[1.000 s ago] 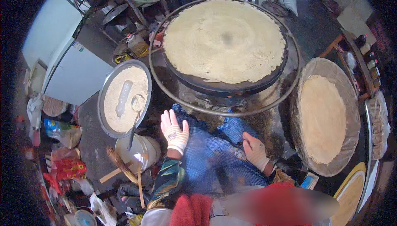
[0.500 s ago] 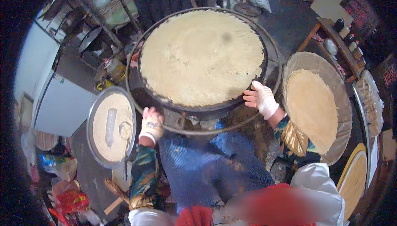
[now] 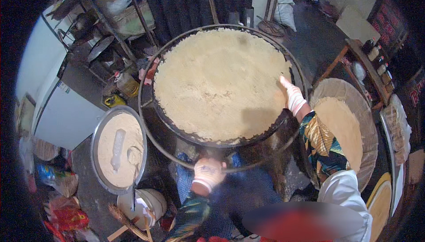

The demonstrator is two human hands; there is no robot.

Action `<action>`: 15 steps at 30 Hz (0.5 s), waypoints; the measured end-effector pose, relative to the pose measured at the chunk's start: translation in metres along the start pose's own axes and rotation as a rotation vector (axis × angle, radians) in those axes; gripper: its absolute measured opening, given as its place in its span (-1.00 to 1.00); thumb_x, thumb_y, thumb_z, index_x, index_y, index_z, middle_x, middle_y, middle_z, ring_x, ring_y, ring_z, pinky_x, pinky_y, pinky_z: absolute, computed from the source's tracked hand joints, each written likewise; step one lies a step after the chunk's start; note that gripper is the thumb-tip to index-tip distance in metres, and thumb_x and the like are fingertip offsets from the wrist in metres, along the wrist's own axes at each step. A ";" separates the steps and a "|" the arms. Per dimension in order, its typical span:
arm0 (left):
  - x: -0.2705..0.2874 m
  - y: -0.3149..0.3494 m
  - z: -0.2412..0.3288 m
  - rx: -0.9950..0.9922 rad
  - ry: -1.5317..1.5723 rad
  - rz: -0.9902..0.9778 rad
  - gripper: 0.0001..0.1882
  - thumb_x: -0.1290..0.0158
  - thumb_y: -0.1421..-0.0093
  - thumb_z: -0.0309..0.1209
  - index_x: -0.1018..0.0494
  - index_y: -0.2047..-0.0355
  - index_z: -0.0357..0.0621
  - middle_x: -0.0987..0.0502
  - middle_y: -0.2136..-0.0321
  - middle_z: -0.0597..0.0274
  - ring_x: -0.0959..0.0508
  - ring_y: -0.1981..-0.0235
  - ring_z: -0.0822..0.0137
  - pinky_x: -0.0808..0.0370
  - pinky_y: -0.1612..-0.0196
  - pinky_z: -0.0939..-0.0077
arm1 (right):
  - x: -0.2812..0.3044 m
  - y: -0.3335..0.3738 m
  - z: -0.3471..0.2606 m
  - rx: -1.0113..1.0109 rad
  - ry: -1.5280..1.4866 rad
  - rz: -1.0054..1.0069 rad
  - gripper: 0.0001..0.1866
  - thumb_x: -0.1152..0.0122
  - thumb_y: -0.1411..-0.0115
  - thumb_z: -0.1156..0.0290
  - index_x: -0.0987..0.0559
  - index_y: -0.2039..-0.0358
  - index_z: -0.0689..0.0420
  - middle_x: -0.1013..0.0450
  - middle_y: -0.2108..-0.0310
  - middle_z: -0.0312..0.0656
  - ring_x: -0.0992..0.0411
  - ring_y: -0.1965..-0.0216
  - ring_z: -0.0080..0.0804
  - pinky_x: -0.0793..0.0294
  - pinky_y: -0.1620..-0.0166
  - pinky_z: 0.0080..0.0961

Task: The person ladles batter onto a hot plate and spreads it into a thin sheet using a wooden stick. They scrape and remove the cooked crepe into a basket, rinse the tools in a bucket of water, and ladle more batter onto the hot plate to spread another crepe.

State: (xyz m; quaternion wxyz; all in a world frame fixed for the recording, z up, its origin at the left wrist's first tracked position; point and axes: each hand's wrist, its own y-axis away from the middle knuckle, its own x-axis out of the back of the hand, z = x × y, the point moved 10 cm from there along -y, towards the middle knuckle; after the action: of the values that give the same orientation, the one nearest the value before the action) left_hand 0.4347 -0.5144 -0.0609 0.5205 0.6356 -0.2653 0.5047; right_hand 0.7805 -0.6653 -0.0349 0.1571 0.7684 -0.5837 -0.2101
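Observation:
A large round thin flatbread (image 3: 217, 82) covers the dark griddle (image 3: 177, 131); its edge is ragged and a little darker in places. A metal ring (image 3: 155, 143) runs around the griddle. My left hand (image 3: 209, 172), wrapped in white with the fingers bare, is closed over the near part of the ring. My right hand (image 3: 294, 96), wrapped the same way, reaches to the flatbread's right edge with fingers stretched out. Its lower fingers are blurred, and whether they touch the edge is unclear.
To the left stands a metal basin (image 3: 98, 171) of pale batter with a ladle (image 3: 134, 155) and a clear bottle-like object (image 3: 117, 149) in it. At right, finished flatbreads (image 3: 338, 127) lie in a lined basket (image 3: 369, 131). Behind it is a shelf (image 3: 365, 67) with bottles.
My left hand has moved right along the ring to its near middle. My right hand has shifted up and slightly right to the flatbread's edge. The view has tilted a little.

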 end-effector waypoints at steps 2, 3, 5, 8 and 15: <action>0.001 -0.016 0.027 -0.039 0.043 0.029 -0.58 0.16 -0.16 -0.02 -0.57 0.44 -0.01 -0.56 0.42 0.10 -0.54 0.27 0.10 -0.39 0.08 0.23 | 0.049 -0.081 -0.009 0.273 0.166 -0.078 -0.69 -0.29 -0.02 0.31 -0.53 0.28 0.24 -0.47 0.39 -0.14 -0.42 0.39 -0.23 -0.44 0.32 -0.24; -0.005 -0.011 0.016 -0.026 0.043 0.042 -0.58 0.17 -0.17 -0.03 -0.57 0.44 -0.01 -0.56 0.42 0.09 -0.54 0.27 0.10 -0.40 0.09 0.23 | 0.024 -0.074 -0.018 0.371 0.676 0.071 -0.60 -0.19 0.00 0.18 -0.56 0.34 0.32 -0.52 0.40 -0.01 -0.47 0.39 -0.29 -0.43 0.29 -0.33; -0.009 -0.005 0.009 -0.025 0.051 0.057 -0.58 0.18 -0.17 -0.03 -0.57 0.45 0.00 -0.56 0.41 0.09 -0.54 0.27 0.10 -0.40 0.10 0.23 | -0.010 -0.056 -0.048 0.433 0.605 -0.040 -0.67 -0.21 -0.02 0.28 -0.54 0.34 0.31 -0.50 0.42 -0.11 -0.44 0.43 -0.32 -0.44 0.31 -0.35; 0.004 -0.007 0.022 -0.033 0.065 0.051 -0.57 0.20 -0.19 -0.05 -0.57 0.45 -0.01 -0.56 0.38 0.08 -0.54 0.25 0.10 -0.40 0.08 0.23 | -0.018 -0.025 -0.125 0.882 0.578 -0.258 -0.77 -0.17 -0.08 0.36 -0.54 0.37 0.30 -0.48 0.46 -0.23 -0.44 0.47 -0.38 -0.45 0.32 -0.41; 0.017 0.001 0.011 -0.085 -0.017 0.027 -0.51 0.25 -0.19 -0.03 -0.58 0.39 -0.09 -0.57 0.31 0.04 -0.55 0.21 0.07 -0.39 0.04 0.21 | 0.065 0.012 -0.105 0.239 -0.139 -0.255 -0.74 -0.18 -0.08 0.39 -0.52 0.27 0.31 -0.52 0.30 -0.12 -0.49 0.31 -0.30 -0.47 0.14 -0.42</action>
State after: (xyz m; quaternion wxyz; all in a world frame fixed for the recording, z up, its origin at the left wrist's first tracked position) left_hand 0.4435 -0.5221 -0.0441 0.5379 0.6133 -0.2996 0.4947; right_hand 0.8384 -0.7318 0.0529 -0.0039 0.8328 -0.5121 -0.2102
